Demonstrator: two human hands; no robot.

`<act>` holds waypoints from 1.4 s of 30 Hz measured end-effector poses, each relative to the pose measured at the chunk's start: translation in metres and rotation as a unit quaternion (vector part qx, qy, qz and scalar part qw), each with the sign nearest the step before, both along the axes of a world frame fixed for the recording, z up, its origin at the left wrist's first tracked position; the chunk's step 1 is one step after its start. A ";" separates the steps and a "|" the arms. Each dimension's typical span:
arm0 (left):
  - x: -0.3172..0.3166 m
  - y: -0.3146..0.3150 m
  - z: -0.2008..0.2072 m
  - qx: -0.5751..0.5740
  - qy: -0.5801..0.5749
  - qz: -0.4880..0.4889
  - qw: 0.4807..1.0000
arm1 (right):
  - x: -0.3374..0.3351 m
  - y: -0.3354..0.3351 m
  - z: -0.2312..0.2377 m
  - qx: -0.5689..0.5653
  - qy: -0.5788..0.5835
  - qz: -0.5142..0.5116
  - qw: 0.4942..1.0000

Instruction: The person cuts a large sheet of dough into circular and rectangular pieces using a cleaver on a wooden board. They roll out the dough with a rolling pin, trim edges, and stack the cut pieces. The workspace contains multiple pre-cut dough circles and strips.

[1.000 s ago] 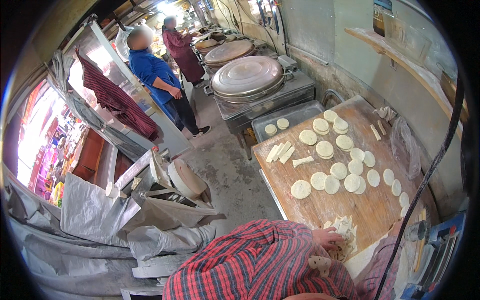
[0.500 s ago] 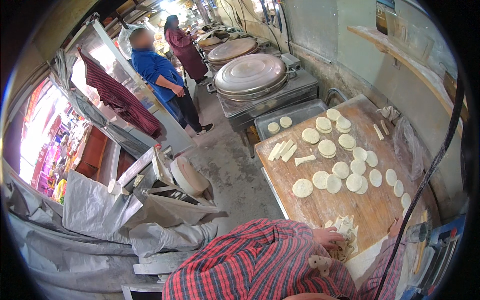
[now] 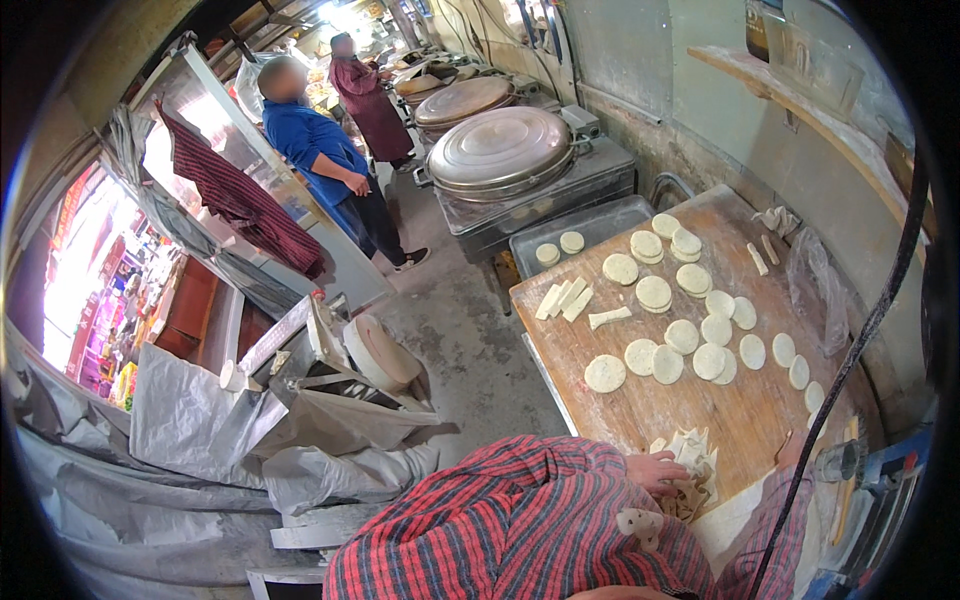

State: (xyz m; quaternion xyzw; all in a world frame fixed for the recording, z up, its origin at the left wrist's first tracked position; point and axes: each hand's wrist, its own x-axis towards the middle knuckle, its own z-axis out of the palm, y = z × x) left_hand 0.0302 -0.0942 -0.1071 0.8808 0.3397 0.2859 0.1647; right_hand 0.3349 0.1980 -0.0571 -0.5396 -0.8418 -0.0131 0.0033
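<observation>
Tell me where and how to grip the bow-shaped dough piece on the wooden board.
Probably best to pinch the bow-shaped dough piece at its narrow middle, across its two long edges, coming down from the person's side: it lies flat, flares at both ends, and has bare wooden board along its near edge, while dough strips lie just beyond its left end.

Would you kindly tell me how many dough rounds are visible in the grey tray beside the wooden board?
2 are visible in the grey tray: the left dough round, and the right dough round, slightly farther away. Others may be hidden underneath.
</observation>
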 end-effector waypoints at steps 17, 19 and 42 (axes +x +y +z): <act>-0.002 0.003 0.022 -0.022 -0.098 -0.072 0.992 | 0.012 0.032 0.010 -0.076 0.352 -0.048 0.932; -0.009 0.004 0.030 -0.035 0.023 -0.065 0.997 | 0.010 0.029 0.021 -0.064 0.386 -0.110 0.914; -0.015 -0.012 0.071 0.117 0.118 0.043 0.985 | -0.145 -0.186 0.015 -0.167 0.367 0.199 0.893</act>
